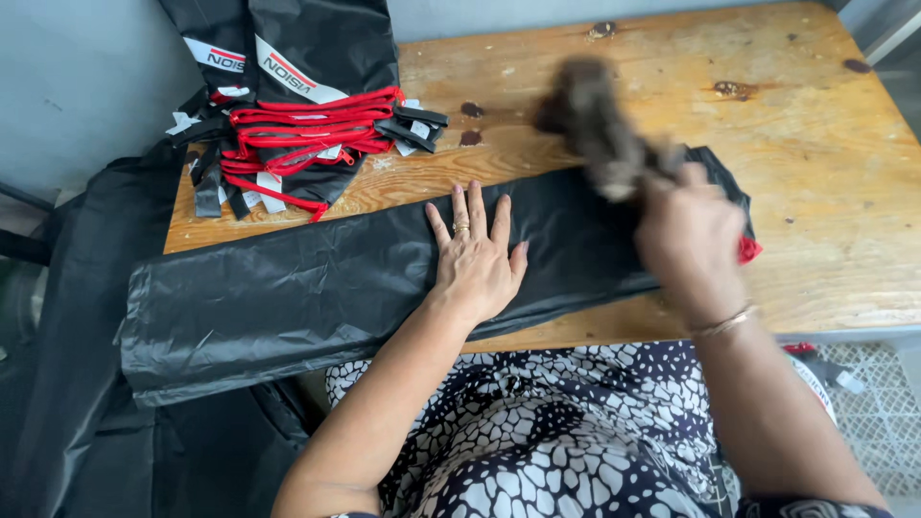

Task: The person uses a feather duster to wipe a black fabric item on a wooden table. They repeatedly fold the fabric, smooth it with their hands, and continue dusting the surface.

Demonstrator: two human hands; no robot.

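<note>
Patterned dress below; red-strapped bag pile beside black fabric.

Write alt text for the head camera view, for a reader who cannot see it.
A person's left hand presses flat on a long folded black fabric piece lying across a wooden table, while the right hand sweeps a blurred dark brush-like object over it. A stack of black bags with red cords sits at the table's far left corner.

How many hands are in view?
2: the left hand lies flat on the long black fabric bag; the right hand, blurred, grips a dark brush-like thing above it.
</note>
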